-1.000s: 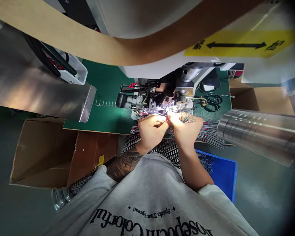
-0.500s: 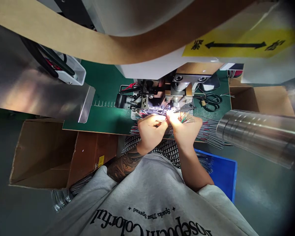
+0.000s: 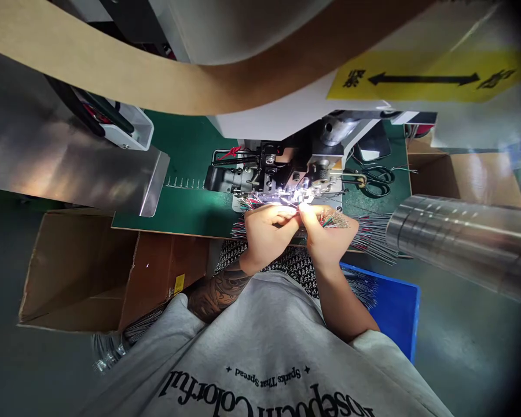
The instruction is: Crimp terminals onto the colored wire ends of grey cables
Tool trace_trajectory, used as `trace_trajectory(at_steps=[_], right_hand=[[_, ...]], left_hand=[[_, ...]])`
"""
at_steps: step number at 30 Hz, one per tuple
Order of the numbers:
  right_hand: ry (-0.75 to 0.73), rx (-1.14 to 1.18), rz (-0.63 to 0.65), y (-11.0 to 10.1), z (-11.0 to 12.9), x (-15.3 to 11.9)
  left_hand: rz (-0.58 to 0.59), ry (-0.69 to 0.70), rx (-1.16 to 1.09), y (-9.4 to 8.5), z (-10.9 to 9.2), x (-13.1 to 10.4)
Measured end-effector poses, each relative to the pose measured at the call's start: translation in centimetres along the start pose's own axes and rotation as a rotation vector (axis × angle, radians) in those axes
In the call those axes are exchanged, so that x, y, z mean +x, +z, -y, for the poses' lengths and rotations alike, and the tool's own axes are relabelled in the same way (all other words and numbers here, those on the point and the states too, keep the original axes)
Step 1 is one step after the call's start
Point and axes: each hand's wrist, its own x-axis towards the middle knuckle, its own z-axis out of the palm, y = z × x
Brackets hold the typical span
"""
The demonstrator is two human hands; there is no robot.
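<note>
In front of the lit working point of a crimping machine (image 3: pixel 325 156), my two hands meet with fingertips nearly touching. My left hand (image 3: pixel 269 234) is closed in a pinch on thin wires; coloured wire ends stand out above its knuckles. My right hand (image 3: pixel 330 240) is closed round a bundle of wires (image 3: pixel 336 220) with red, green and white ends, thumb and forefinger pinched at the tip. Exactly which wire lies between the fingertips is too small to make out. Grey cables (image 3: pixel 375 237) spread out to the right beneath my right hand.
A strip of small metal terminals (image 3: pixel 186 183) lies on the green tabletop (image 3: pixel 191 214). Black-handled scissors (image 3: pixel 378 182) lie right of the machine. A shiny metal cylinder (image 3: pixel 455 243) juts in from the right. Below are a cardboard box (image 3: pixel 78 272) and a blue bin (image 3: pixel 399 313).
Both hands have drawn back slightly from the machine towards my body, still pinching. The machine's press head has changed position, showing a round shaft above its block.
</note>
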Motion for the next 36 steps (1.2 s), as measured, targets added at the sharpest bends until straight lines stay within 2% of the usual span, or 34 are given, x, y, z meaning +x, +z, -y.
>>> trace_trajectory(at_steps=[11, 16, 21, 25, 30, 36], right_hand=[[-0.042, -0.048, 0.016, -0.1, -1.2, 0.5], [-0.035, -0.060, 0.091, -0.4, -1.6, 0.6], [-0.050, -0.012, 0.041, -0.3, -1.2, 0.0], [-0.055, 0.009, 0.028, -0.1, -0.8, -0.3], [-0.176, 0.042, -0.076, -0.5, -1.6, -0.7], [-0.280, -0.057, 0.032, -1.3, -1.1, -0.7]], left_hand=[[0.027, -0.049, 0.028, -0.2, -0.5, 0.3], [-0.007, -0.052, 0.018, 0.0, -0.6, 0.1], [0.001, -0.056, -0.099, 0.0, -0.2, -0.5], [0.011, -0.037, -0.054, -0.2, -0.2, -0.4], [0.017, -0.010, 0.008, -0.3, -0.7, 0.1], [0.002, 0.056, 0.010, -0.1, -0.7, 0.3]])
